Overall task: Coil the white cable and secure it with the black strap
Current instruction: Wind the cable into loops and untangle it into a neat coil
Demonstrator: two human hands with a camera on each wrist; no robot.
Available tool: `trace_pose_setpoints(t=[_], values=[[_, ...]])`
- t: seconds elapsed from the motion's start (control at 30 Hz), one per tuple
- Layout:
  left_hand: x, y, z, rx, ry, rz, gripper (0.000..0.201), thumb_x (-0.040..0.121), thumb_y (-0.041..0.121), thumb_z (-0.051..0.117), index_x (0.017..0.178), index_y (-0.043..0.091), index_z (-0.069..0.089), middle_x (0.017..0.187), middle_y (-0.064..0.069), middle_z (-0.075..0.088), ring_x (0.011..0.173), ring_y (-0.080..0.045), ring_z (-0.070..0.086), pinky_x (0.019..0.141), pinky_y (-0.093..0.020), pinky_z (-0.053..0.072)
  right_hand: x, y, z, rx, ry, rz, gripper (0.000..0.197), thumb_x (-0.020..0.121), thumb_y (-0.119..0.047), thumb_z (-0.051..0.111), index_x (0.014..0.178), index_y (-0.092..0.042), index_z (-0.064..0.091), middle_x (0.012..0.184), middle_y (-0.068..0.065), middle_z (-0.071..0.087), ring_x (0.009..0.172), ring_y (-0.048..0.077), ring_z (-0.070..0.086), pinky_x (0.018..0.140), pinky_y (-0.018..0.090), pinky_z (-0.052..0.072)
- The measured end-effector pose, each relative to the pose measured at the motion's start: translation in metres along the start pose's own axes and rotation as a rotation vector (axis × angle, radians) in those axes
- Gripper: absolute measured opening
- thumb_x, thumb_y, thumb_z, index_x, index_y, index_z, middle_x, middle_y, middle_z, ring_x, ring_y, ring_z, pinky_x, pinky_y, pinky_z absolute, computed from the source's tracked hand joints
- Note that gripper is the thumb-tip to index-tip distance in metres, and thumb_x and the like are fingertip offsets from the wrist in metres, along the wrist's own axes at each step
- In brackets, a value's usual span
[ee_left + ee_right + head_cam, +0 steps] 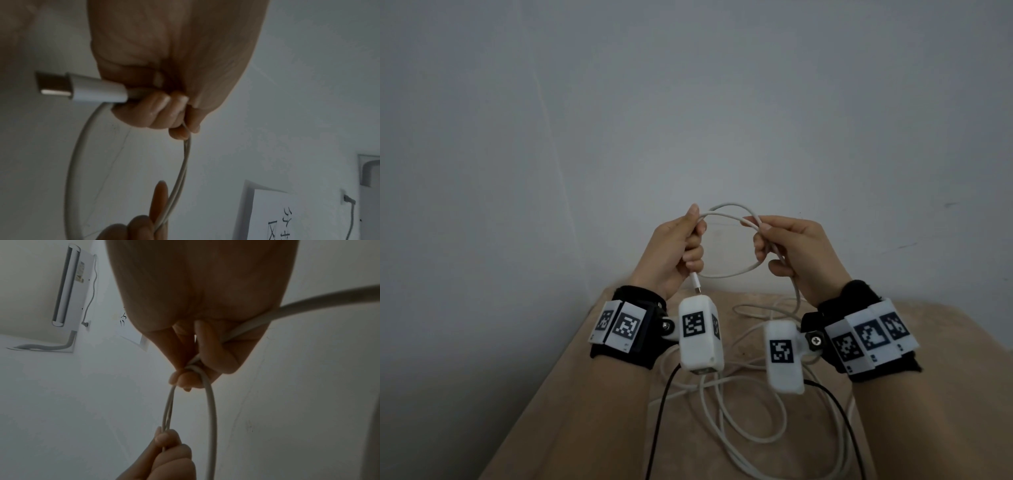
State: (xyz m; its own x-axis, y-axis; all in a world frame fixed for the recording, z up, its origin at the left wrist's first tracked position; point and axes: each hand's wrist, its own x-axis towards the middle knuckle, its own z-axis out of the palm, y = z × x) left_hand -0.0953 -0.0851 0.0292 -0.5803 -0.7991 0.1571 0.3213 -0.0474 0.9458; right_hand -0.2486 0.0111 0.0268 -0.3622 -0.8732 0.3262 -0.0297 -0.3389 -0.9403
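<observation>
Above the tan table (592, 394), between both raised hands: white cable (726, 274) looped into a ring against the grey wall (688, 102). Left hand (674, 253) fisted around two strands, USB-C plug (82, 88) poking out below. Right hand (798, 253) curled around the ring's opposite side, pinching strands. Remaining cable trailing down, sprawled loose on the table. Black strap: could not tell where.

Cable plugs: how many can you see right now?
1. The plug hangs below the left hand, which holds the white cable. The other end may be hidden in the slack on the table.
</observation>
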Motion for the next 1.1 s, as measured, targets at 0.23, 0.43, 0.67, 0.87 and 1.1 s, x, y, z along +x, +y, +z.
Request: trace_pose_setpoints(t=[0.23, 0.43, 0.67, 0.87, 1.1], values=[[0.0004, 0.0049, -0.0023, -0.225, -0.102, -0.068, 0.032, 0.100, 0.029, 0.043, 0.092, 0.004, 0.062, 0.050, 0.007, 0.039, 0.035, -0.002, 0.031, 0.036, -0.013, 0.026, 0.0004, -0.0002, -0.0003, 0.028, 0.046, -0.006, 0.023, 0.096, -0.003, 0.046, 0.100, -0.005, 0.069, 0.063, 0.005, 0.059, 0.054, 0.015, 0.050, 0.036, 0.017, 0.027], [0.0030, -0.0010, -0.0036, -0.031, -0.033, 0.071, 0.025, 0.102, 0.019, 0.043, 0.095, 0.005, 0.062, 0.046, 0.010, 0.029, 0.035, 0.001, 0.020, 0.033, -0.012, 0.015, -0.0023, -0.0023, 0.0030, -0.026, 0.012, -0.028, 0.023, 0.097, -0.017, 0.052, 0.112, -0.018, 0.068, 0.065, 0.006, 0.059, 0.055, 0.013, 0.054, 0.038, 0.017, 0.023], [0.0020, -0.0011, 0.0010, 0.031, -0.014, 0.077, 0.025, 0.102, 0.020, 0.042, 0.088, 0.009, 0.059, 0.044, 0.010, 0.028, 0.034, 0.000, 0.019, 0.032, -0.013, 0.017, -0.0028, -0.0011, 0.0049, -0.093, 0.057, -0.057, 0.023, 0.095, -0.015, 0.055, 0.111, -0.021, 0.070, 0.064, 0.004, 0.063, 0.054, 0.013, 0.058, 0.038, 0.017, 0.022], [0.0030, -0.0012, 0.0008, -0.094, -0.042, -0.019, 0.028, 0.102, 0.018, 0.040, 0.080, 0.008, 0.053, 0.049, 0.006, 0.038, 0.034, -0.003, 0.027, 0.033, -0.013, 0.021, -0.0008, 0.0024, 0.0052, -0.161, 0.129, -0.096, 0.015, 0.091, -0.010, 0.060, 0.098, -0.016, 0.072, 0.063, 0.000, 0.059, 0.049, 0.004, 0.052, 0.038, 0.013, 0.030], [0.0001, 0.0017, -0.0058, 0.084, -0.092, -0.066, 0.022, 0.095, 0.015, 0.047, 0.090, 0.000, 0.064, 0.060, -0.003, 0.052, 0.046, -0.010, 0.041, 0.045, -0.019, 0.035, -0.0008, 0.0020, 0.0011, -0.284, 0.060, -0.067, 0.015, 0.090, -0.008, 0.061, 0.087, -0.017, 0.073, 0.061, 0.002, 0.059, 0.045, 0.003, 0.049, 0.040, 0.011, 0.032]])
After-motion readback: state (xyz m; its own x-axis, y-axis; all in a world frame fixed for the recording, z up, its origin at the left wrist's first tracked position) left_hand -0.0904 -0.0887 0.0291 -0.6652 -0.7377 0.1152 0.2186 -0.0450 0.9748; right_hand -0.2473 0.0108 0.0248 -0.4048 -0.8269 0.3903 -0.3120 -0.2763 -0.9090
